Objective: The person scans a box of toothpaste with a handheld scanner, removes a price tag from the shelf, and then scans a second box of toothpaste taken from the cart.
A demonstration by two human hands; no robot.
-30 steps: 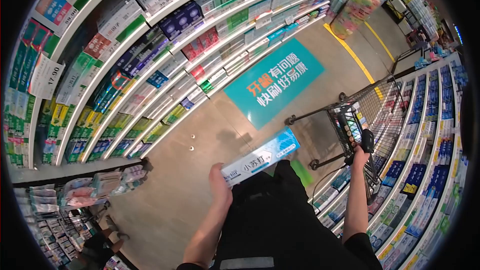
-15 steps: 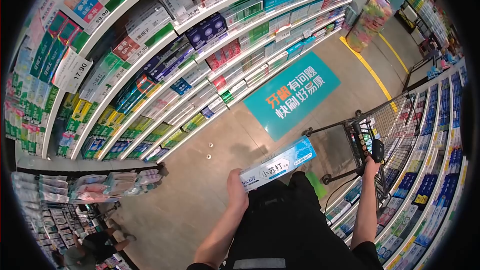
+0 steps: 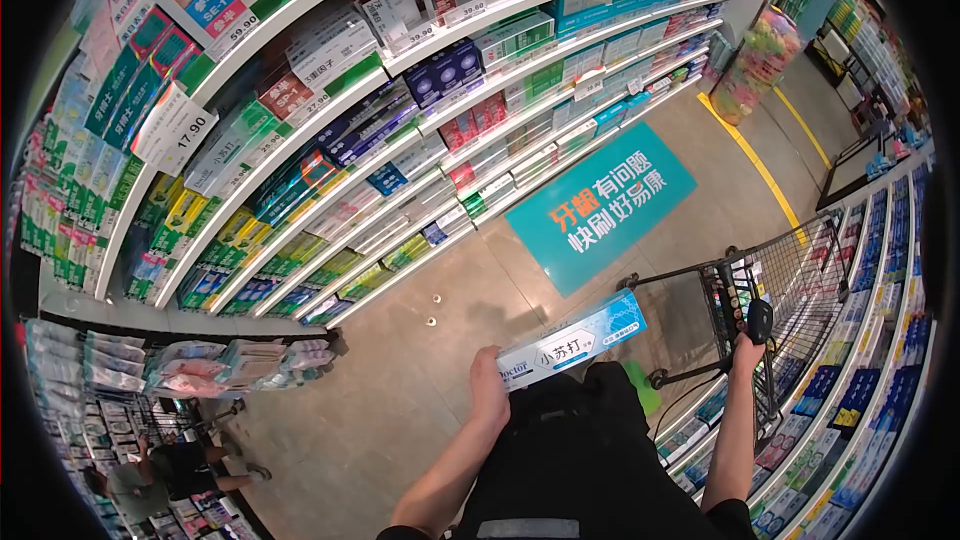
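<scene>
A long white and blue toothpaste box [image 3: 572, 342] is held level in front of my body. My left hand [image 3: 490, 386] is closed around its left end. To the right, my right hand [image 3: 746, 352] is wrapped round the handle of a dark wire shopping cart [image 3: 800, 270], beside a black device [image 3: 760, 321] fixed near the handle. Part of the cart's handle is hidden by that hand.
Curved-looking shelves [image 3: 430, 125] of toothpaste boxes rise ahead and left; more shelves [image 3: 850, 400] stand right. A teal mat [image 3: 600, 210] lies on the floor. Bagged goods [image 3: 200, 365] hang at left, above another person [image 3: 180, 470] with a cart.
The whole view has shifted a little, so shelves, mat and cart sit slightly lower and farther right. Both hands keep their holds. At lower left the other person has moved slightly.
</scene>
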